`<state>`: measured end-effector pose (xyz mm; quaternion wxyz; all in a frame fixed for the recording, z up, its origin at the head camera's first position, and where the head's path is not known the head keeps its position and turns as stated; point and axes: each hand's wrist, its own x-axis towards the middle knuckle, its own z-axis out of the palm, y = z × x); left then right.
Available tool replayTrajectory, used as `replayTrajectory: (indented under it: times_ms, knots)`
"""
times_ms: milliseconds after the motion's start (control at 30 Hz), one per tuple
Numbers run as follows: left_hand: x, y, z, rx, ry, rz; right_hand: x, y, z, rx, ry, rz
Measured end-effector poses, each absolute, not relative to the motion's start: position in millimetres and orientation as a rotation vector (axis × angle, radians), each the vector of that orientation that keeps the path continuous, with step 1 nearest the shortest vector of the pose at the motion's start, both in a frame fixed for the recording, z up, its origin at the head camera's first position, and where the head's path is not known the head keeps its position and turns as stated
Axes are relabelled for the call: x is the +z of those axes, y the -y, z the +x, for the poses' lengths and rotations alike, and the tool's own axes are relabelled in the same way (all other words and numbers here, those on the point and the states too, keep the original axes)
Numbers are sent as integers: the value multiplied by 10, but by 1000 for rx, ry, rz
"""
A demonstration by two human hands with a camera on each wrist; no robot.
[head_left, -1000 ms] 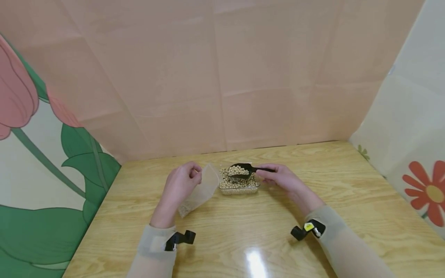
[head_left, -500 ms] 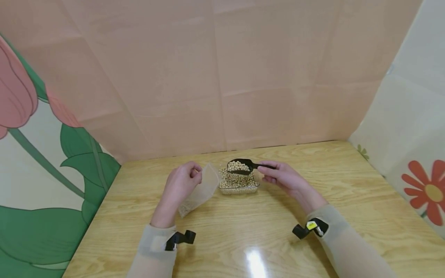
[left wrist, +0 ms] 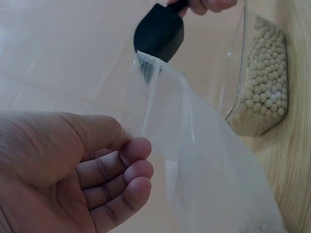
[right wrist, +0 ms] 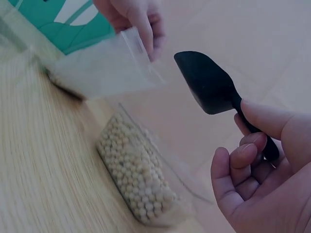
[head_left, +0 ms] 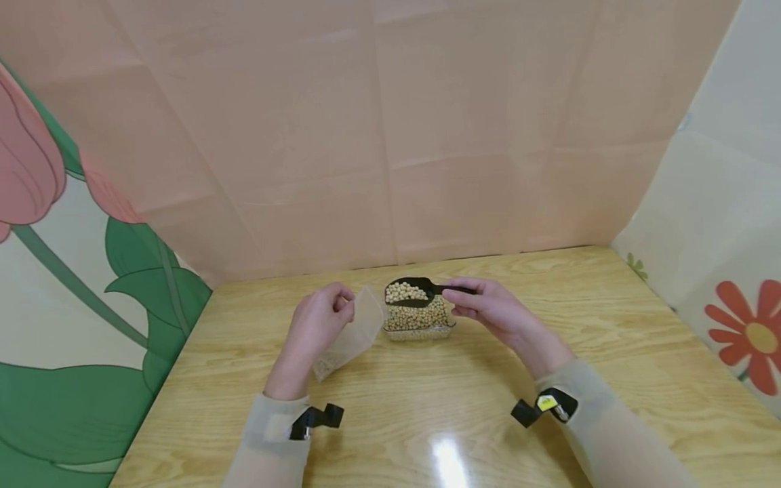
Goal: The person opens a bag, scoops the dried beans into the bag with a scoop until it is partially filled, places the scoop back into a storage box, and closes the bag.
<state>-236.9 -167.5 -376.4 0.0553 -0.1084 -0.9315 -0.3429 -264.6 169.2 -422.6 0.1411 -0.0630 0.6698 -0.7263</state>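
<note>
My right hand point(head_left: 491, 312) grips the handle of a black scoop point(right wrist: 206, 82), which is heaped with round beige beans point(head_left: 405, 292) and hangs above a clear plastic container point(head_left: 421, 334). That container is full of the same beans. To its left, my left hand point(head_left: 320, 318) pinches the top edge of a translucent plastic zip bag point(left wrist: 204, 160) between thumb and forefinger. The bag slants down to the table, with a few pale bits at its bottom corner. In the left wrist view, the scoop lies behind the upper edge of the bag.
The wood-grain table point(head_left: 427, 400) runs back to a peach cloth wall point(head_left: 390, 135). Painted flower panels stand at the left and right sides. Each forearm carries a black wrist mount.
My right hand has raised the loaded scoop out of the container's beans and shifted it left toward the bag. The left hand and the bag have stayed put.
</note>
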Motion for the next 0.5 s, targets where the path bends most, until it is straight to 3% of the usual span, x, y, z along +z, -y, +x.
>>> replayTrajectory:
  times_ms: [500]
  knots:
    - [-3764,1683,-2372,-1042,2818,-329,-4147,-1371,-2585,-1960,-2108,-318]
